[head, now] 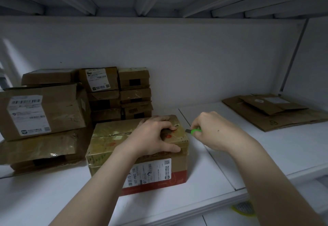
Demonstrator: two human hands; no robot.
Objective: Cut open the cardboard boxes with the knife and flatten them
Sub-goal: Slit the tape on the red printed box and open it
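A taped cardboard box point(113, 142) with a white shipping label on its front stands on the white shelf in front of me. My left hand point(152, 137) lies on the box's top right part, fingers curved over the tape and thumb along the front edge. My right hand point(213, 130) grips a green utility knife point(195, 131) just right of the box. Its blade tip sits at the box's top right edge, by the taped seam.
Several sealed cardboard boxes point(46, 108) are stacked at the back left against the wall. Flattened cardboard point(273, 114) lies at the back right of the white shelf point(221, 163). Another shelf runs overhead. The shelf's front edge is close to my forearms.
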